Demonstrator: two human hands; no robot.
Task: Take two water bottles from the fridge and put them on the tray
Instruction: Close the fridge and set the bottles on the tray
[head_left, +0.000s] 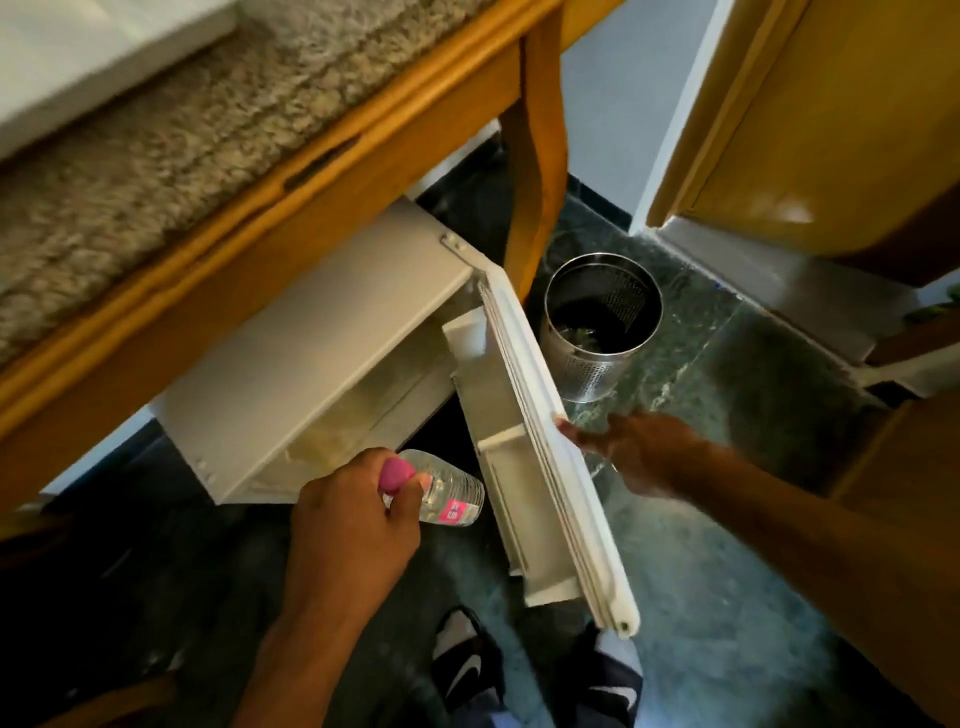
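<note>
A small white fridge (311, 358) sits under a wooden counter, its door (550, 467) swung wide open toward me. My left hand (348, 525) grips a clear water bottle (447, 491) with a pink cap and pink label, held just in front of the fridge opening. My right hand (639, 457) rests on the outer edge of the open door, fingers spread against it. No tray is in view. The fridge interior is mostly hidden by its top.
A speckled stone countertop (156, 166) with a wooden edge runs above the fridge. A perforated steel bin (602, 332) stands on the dark green floor behind the door. A wooden door (831, 130) is at the right. My feet (535, 675) are below.
</note>
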